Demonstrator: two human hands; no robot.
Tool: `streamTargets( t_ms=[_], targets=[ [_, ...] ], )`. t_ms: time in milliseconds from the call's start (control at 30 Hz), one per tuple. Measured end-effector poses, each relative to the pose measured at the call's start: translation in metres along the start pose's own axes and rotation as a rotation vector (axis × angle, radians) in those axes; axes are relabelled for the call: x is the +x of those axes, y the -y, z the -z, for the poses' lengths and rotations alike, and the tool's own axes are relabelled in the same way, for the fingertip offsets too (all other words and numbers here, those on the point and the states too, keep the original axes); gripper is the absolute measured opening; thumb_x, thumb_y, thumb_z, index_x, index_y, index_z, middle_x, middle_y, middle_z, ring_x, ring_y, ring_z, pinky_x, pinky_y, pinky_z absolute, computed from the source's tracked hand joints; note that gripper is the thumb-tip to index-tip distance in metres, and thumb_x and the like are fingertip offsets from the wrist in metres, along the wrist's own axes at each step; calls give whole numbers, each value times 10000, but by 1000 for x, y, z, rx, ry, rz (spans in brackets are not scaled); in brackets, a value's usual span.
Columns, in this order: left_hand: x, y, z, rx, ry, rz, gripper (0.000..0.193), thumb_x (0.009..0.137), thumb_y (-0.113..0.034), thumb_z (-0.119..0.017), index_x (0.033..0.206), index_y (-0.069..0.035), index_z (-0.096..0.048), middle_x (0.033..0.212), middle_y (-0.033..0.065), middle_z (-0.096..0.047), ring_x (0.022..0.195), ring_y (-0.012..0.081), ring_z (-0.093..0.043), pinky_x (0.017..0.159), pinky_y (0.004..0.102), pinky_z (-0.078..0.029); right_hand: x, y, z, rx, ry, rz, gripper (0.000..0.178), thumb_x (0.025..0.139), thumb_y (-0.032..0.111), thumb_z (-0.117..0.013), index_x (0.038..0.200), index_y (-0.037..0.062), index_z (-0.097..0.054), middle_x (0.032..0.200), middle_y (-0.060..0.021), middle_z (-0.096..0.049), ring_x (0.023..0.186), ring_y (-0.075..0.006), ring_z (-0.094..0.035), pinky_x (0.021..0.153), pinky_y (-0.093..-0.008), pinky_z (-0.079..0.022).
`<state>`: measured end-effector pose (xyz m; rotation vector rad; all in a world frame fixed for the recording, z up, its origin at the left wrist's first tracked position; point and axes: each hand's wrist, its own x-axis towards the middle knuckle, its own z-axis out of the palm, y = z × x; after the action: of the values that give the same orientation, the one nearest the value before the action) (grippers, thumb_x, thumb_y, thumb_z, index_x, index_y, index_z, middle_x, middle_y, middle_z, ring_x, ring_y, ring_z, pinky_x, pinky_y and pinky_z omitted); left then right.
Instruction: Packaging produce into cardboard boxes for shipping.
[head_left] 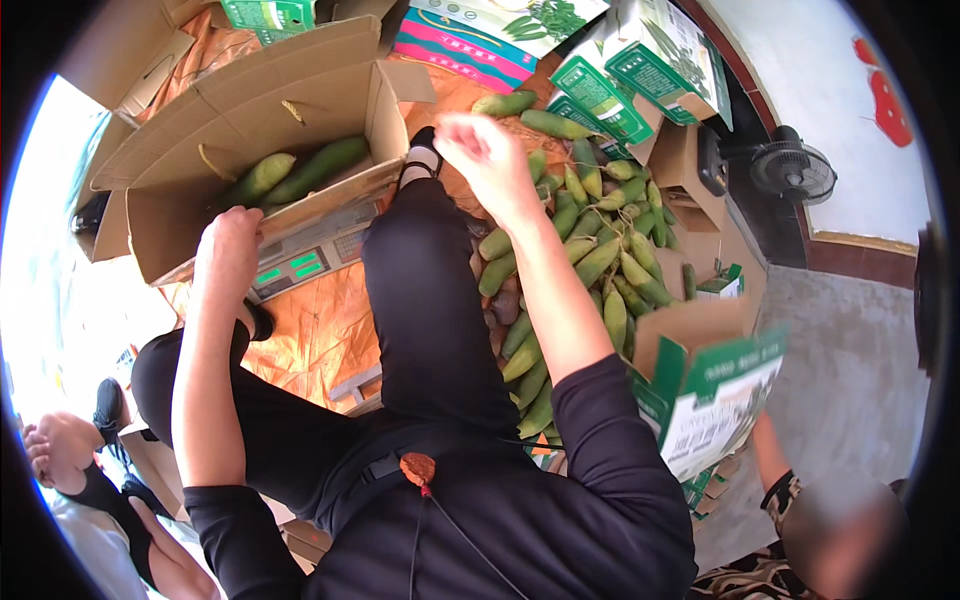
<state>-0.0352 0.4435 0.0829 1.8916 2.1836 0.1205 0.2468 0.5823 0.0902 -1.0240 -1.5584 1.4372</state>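
An open cardboard box [165,225] stands at the left on a digital scale [335,248] with lit green displays. Inside lie two green radishes [318,172], partly hidden by the near wall. My left hand [228,245] is closed on the box's near edge, thumb and fingers at its rim. To the right of the box, my right hand [490,165] is raised with bent fingers, blurred by motion. No object shows in it. Beneath and beyond my right forearm spreads a heap of green radishes [598,262].
An orange sheet [310,325] covers the floor. Green-and-white cartons [665,60] stand at the back right, near a black fan [793,170]. At the lower right a co-worker's arm [770,460] is beside a green-and-white carton [715,410]. Another person's hand [60,450] shows at the lower left.
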Motion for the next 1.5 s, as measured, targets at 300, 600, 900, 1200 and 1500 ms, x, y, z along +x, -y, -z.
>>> streamTargets(
  t_ms=[300, 600, 900, 1200, 1500],
  targets=[
    [-2, -10, 11, -6, 24, 19, 81, 773, -29, -632, 842, 8, -611, 861, 191, -594, 865, 386, -593, 770, 450, -480, -139, -130, 41, -232, -137, -436, 190, 882, 55, -623, 1059, -14, -631, 877, -4, -636, 778, -71, -576, 711, -219, -469],
    [-2, -5, 5, -18, 1, -13, 88, 762, -10, -624, 845, 13, -609, 862, 189, -590, 871, 381, -588, 765, 452, -471, -157, -137, 69, -648, -207, -418, 220, 803, 94, -672, 1011, 27, -646, 845, -66, -645, 725, -171, -610, 691, -294, -490],
    [-2, -6, 6, -30, 16, 5, 80, 759, -18, -621, 828, 15, -596, 848, 190, -582, 872, 384, -584, 762, 454, -467, -172, -140, 109, -1159, -174, -417, 287, 756, 145, -711, 1021, 61, -644, 1006, -133, -624, 961, -325, -593, 827, -411, -483],
    [-4, -5, 5, -16, 20, 16, 88, 764, -18, -623, 845, 11, -605, 863, 188, -586, 872, 385, -586, 765, 453, -469, -179, -137, 152, -1279, -460, -537, 336, 749, 163, -721, 1066, 86, -637, 1098, -137, -594, 1060, -327, -548, 893, -418, -457],
    [-1, -5, 4, -24, 35, 11, 148, 754, -49, -642, 889, 8, -623, 863, 189, -589, 876, 388, -581, 758, 451, -456, -177, -126, 93, -987, -155, -237, 409, 718, 127, -727, 1107, 93, -605, 1120, -118, -584, 1044, -322, -542, 870, -428, -452]
  ],
)
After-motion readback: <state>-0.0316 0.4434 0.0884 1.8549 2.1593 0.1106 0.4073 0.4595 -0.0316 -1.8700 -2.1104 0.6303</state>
